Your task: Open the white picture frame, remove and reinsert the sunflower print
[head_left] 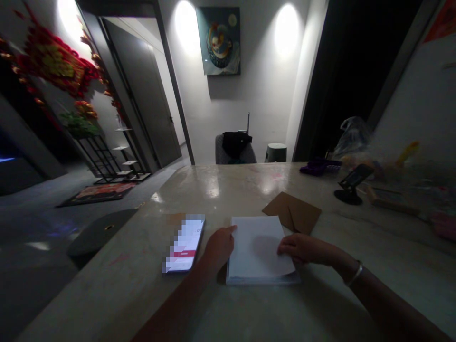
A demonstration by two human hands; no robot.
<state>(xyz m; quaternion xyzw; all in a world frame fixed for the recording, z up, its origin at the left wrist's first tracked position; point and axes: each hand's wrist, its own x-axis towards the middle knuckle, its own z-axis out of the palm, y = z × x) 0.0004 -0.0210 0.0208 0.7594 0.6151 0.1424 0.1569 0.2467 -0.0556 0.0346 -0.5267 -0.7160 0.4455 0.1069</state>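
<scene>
A stack of white paper point(254, 247) lies on the table in front of me, the lower layers showing along its front and right edges. My left hand point(221, 244) grips the left edge of the stack, index finger stretched over the top and the other fingers curled. At the right edge, my right hand point(301, 248) pinches the top paper, whose near right corner sits slightly raised. How many sheets are in that pinch I cannot tell. Left of the stack is a phone point(187, 244) with a lit, partly blurred screen. A brown envelope point(297, 211) lies behind the right hand.
The pale marble-patterned table point(142, 289) holds a black phone stand point(351, 190), a purple item point(318, 167) and a clear plastic bag point(352, 137) at right. Across it stands a grey chair point(221, 152) with dark cloth. A dark stool point(103, 232) is at left.
</scene>
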